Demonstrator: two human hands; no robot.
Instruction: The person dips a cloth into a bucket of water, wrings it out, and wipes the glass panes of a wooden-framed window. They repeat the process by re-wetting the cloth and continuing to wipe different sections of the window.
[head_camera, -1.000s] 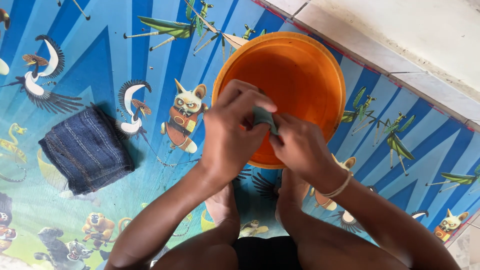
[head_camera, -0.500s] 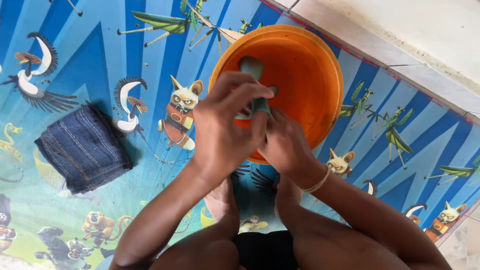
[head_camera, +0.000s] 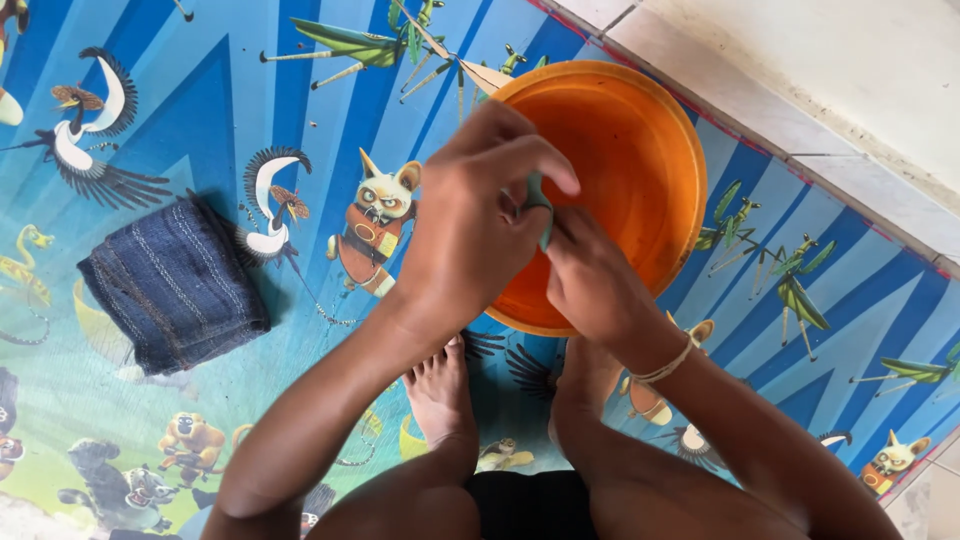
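At the left of the frame we note a folded dark blue cloth (head_camera: 175, 285) lying on the patterned blue mat (head_camera: 250, 90). At centre, we find the left hand (head_camera: 470, 230) and right hand (head_camera: 590, 280) pressed together over the near rim of the orange basin (head_camera: 640, 150), both clamped on a small grey-green cloth (head_camera: 540, 205), of which only a sliver shows between the fingers. A cord bracelet (head_camera: 665, 365) circles the right wrist. Bare feet (head_camera: 440, 395) rest on the mat below the basin. Pale tiled floor (head_camera: 800, 60) occupies the upper right.
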